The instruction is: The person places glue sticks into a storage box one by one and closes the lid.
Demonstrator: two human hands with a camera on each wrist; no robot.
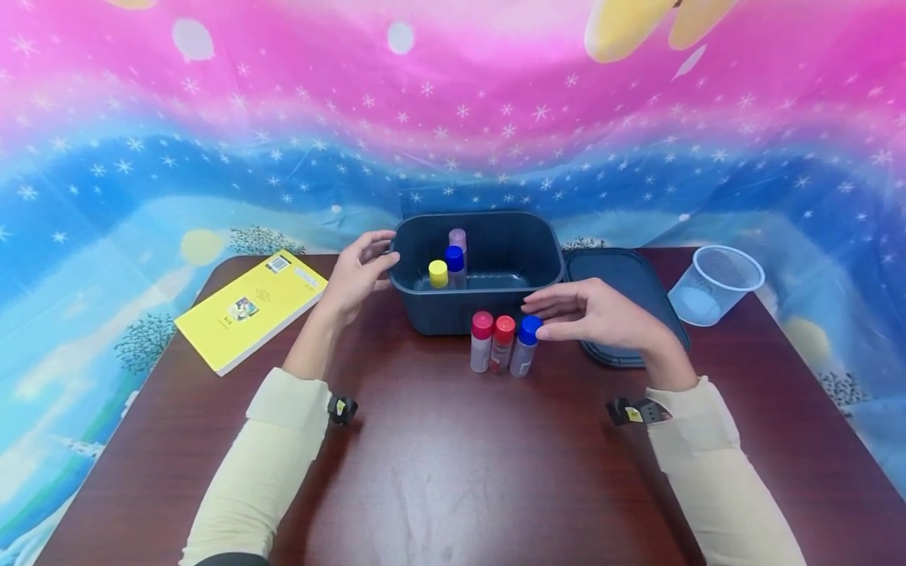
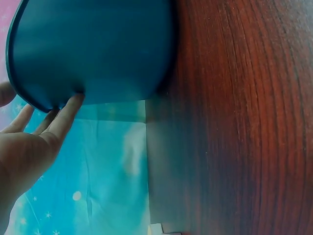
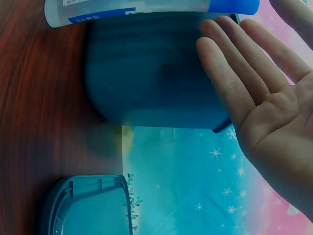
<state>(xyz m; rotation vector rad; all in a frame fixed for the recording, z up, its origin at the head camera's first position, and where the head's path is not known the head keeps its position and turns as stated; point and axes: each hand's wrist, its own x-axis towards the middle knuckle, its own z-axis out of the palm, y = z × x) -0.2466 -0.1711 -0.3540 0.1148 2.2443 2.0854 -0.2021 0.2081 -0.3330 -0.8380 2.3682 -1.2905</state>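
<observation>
A dark rectangular bin [image 1: 453,313] stands toward the back of the table. My left hand [image 1: 357,271] is at its left end, with fingertips touching the outer wall [image 2: 98,54] in the left wrist view. Inside the bin are a yellow-capped bottle [image 1: 438,273], a blue-capped bottle [image 1: 455,263] and a purple one [image 1: 458,238]. Before the bin stand three upright small bottles: a dark-red-capped one [image 1: 481,342], a red-capped one [image 1: 502,344] and a clear blue-capped one [image 1: 525,346]. My right hand [image 1: 591,314] is beside that blue cap, its fingers extended; contact is unclear.
A dark lid [image 1: 616,346] lies flat right of the bin, partly under my right hand. Behind it to the right, a white mesh cup [image 1: 715,287] stands near the table edge. A yellow book [image 1: 251,314] lies at the left. Patterned cloth [image 1: 453,118] hangs behind the table.
</observation>
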